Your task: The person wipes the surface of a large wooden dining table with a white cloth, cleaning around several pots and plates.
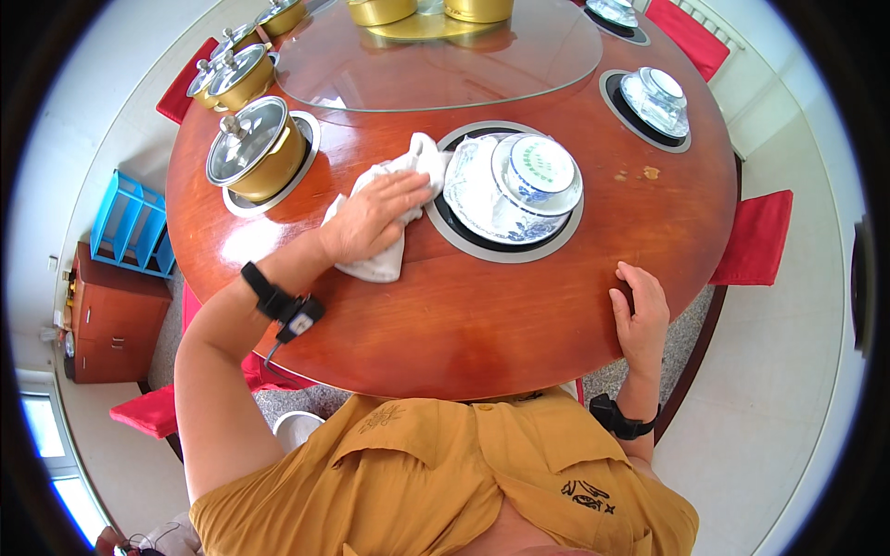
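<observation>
My left hand (373,217) lies flat on a white cloth (380,265), pressing it against the reddish-brown round table (464,324). Its fingers are stretched toward a stack of blue-and-white dishes beside it. That stack has an upturned bowl (541,167) on top and a plate (468,199) below, set over a black disc with a grey ring (556,243). At the table's right front edge rests my right hand (642,310), loosely bent, thumb apart from the fingers, with nothing in it.
A gold pot with a glass lid (250,153) stands left of the cloth, more pots (239,74) behind it. The glass turntable (436,79) carries gold pots (477,9). Another wrapped dish set (655,100) sits at right. Red chairs (760,239) surround the table.
</observation>
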`<state>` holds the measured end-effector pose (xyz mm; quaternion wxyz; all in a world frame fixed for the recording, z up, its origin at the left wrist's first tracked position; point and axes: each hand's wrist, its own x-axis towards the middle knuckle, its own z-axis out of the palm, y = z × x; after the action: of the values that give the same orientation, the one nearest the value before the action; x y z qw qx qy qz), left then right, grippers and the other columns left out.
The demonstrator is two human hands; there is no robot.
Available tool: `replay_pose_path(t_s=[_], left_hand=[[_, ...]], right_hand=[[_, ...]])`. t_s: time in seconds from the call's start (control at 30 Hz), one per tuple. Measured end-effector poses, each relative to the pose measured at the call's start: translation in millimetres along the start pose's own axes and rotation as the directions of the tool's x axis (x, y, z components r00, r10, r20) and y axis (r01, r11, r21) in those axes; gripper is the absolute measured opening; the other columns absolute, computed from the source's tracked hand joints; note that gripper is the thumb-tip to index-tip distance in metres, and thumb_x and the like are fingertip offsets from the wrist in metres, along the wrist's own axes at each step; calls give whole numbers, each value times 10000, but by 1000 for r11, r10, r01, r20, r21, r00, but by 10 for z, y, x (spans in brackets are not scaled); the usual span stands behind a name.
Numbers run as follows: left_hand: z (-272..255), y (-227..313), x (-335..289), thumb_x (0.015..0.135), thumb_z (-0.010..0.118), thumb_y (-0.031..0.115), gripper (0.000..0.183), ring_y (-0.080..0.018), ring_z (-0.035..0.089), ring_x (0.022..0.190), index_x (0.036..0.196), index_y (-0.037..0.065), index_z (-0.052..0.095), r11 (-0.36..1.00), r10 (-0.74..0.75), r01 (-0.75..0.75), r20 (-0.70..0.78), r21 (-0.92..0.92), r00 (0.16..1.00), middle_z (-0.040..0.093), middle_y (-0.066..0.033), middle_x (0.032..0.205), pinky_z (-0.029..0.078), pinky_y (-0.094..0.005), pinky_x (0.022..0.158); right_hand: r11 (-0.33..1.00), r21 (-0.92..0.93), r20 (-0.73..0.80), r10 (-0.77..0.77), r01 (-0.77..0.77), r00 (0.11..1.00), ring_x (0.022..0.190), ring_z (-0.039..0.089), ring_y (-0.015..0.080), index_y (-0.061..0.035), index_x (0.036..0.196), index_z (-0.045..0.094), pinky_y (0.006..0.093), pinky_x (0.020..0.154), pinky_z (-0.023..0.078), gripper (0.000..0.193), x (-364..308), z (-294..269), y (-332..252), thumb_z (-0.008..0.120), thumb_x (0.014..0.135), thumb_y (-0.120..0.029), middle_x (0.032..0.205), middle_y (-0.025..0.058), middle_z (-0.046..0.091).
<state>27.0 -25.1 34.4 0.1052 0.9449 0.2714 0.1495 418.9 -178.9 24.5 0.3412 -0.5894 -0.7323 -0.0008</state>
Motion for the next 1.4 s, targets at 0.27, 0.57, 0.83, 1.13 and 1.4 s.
replay_pose_path(t_s=[0.27, 0.57, 0.83, 1.13, 1.4], left_hand=[[25, 560, -484, 618, 508, -12, 666, -410, 396, 1300, 1283, -12, 495, 997, 39, -35, 59, -72, 997, 436, -222, 1392, 325, -519, 1066], [415, 1261, 133, 744, 593, 79, 460, -335, 418, 1278, 1194, -2, 547, 851, 409, -370, 30, -374, 912, 473, -206, 1338, 310, -486, 1075], [759, 1712, 870, 789, 628, 130, 395, -341, 460, 1203, 1162, 21, 554, 825, 486, -474, -43, -309, 873, 490, -168, 1293, 327, -463, 1053], [228, 1226, 534, 885, 592, 119, 326, -369, 565, 1085, 1190, 11, 554, 845, 237, -233, -54, -482, 970, 558, -195, 1222, 480, -414, 902], [85, 422, -140, 889, 540, -50, 154, -190, 640, 771, 1016, -4, 614, 923, -246, 166, -201, -346, 948, 657, -99, 936, 512, -271, 698]], right_hand=[[999, -27, 13, 26, -26, 1000, 1007, 597, 302, -29, 1126, 614, 389, 869, 475, 314, -9, 30, -30, 663, 822, -91, 1064, 125, 646], [999, -25, 7, -35, 35, 999, 1015, 593, 312, -34, 1132, 605, 393, 880, 471, 313, -9, 2, -65, 657, 827, -85, 1062, 130, 641], [995, 96, -129, 27, -15, 991, 1012, 604, 321, -21, 1122, 611, 396, 880, 475, 303, -34, -29, -18, 649, 826, -73, 1047, 143, 646], [972, 127, -163, -178, 200, 970, 1141, 514, 337, -34, 1204, 573, 427, 970, 409, 372, -16, -139, -413, 595, 853, -157, 1249, 160, 541], [873, 271, 391, -485, 406, 782, 1342, 331, 283, -223, 1198, 607, 587, 1081, 150, 403, -161, 187, -603, 606, 845, -417, 1364, 50, 465]])
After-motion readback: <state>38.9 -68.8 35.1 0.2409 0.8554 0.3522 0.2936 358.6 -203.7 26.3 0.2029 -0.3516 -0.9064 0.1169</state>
